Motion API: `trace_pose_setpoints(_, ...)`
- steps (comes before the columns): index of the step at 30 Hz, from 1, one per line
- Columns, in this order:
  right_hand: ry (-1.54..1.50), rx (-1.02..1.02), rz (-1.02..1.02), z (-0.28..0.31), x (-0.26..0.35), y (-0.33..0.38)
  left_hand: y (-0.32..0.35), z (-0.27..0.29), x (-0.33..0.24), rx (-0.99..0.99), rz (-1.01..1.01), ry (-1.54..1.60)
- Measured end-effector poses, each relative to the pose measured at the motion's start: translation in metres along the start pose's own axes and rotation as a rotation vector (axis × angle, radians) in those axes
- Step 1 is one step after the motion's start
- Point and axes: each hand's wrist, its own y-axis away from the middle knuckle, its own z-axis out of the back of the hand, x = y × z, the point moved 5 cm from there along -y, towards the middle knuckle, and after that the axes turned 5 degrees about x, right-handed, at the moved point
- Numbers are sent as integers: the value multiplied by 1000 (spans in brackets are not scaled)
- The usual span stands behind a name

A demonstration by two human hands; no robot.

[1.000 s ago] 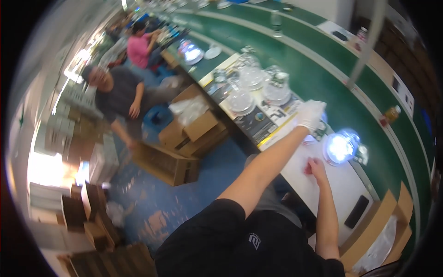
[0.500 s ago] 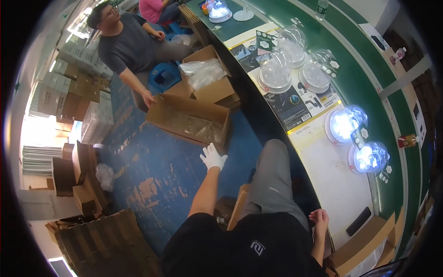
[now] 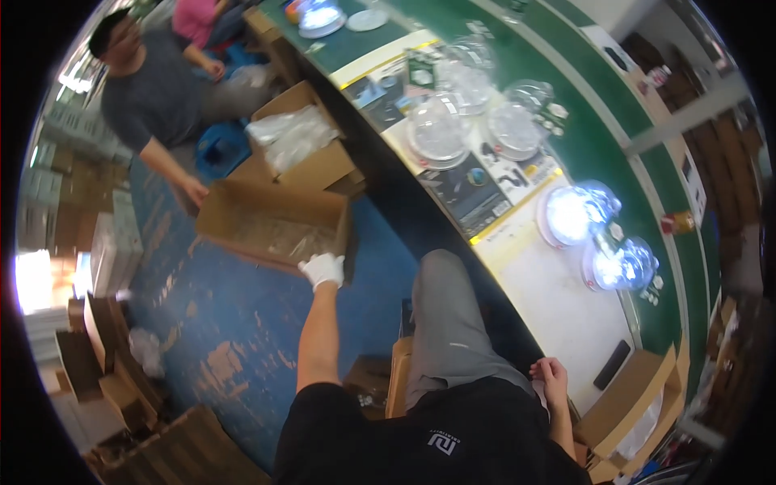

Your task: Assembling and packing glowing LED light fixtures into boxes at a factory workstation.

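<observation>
My left hand (image 3: 322, 270), in a white glove, grips the near end of an open cardboard box (image 3: 242, 252) with its fingers over the rim. Clear plastic bags (image 3: 303, 240) lie inside that box. At its far end, a seated co-worker's hand (image 3: 195, 191) holds the opposite side. My bare right hand (image 3: 551, 378) hovers by the table's edge near my thigh, its fingers loosely curled with nothing visible in them. A dark phone-like slab (image 3: 612, 364) lies on the table to its right.
Clear domed lamps (image 3: 436, 131) stand on printed cardboard on the table; two lit ones (image 3: 568, 216) are nearer. Another box with plastic bags (image 3: 295, 144) stands beyond the held one, beside a blue stool (image 3: 221, 151). An open carton (image 3: 622, 404) sits at the near right; flattened cardboard (image 3: 182, 449) lies at left.
My left hand has moved from just short of the box onto its near end and closed there. The view has shifted, so the scene slides left. My right hand stays by the table.
</observation>
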Motion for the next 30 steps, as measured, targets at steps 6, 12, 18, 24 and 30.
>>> trace_pose_setpoints(6,17,147,119,-14,39,-3,55,109,58,-375,-157,-56)
trace_pose_setpoints(12,268,477,374,-61,128,15,142,197,130,-374,-87,769)
trace_pose_setpoints(18,246,518,1226,-91,236,78,285,285,89,-512,-237,938)
trace_pose_setpoints(24,402,476,1606,-88,299,131,396,330,16,-536,-329,530)
trace_pose_setpoints(30,710,497,1376,-97,285,159,492,381,-95,-309,-924,389)
